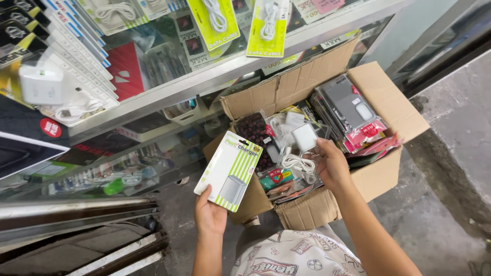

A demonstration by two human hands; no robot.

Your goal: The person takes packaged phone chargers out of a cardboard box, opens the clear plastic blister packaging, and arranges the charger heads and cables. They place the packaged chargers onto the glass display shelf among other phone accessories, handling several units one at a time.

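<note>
Patterned shirt cloth (296, 255) at the bottom edge, two bare hands up over an open cardboard box (381, 92) of packaged phone accessories.

Nearest, the left hand (209, 214) grips a white-and-green charger card (228, 171) by its lower edge, holding it tilted in the air just left of the box. Beyond it, the right hand (331, 164) reaches into the box and closes its fingers on a clear pack with a white charger and coiled cable (302, 148). Dark phone cases in sleeves (348, 110) stand packed along the box's right side. Farther off, a glass shelf (215, 74) carries yellow-green cable packs (215, 20) and a white plug (41, 84). Grey concrete floor (434, 214) lies to the right.
</note>
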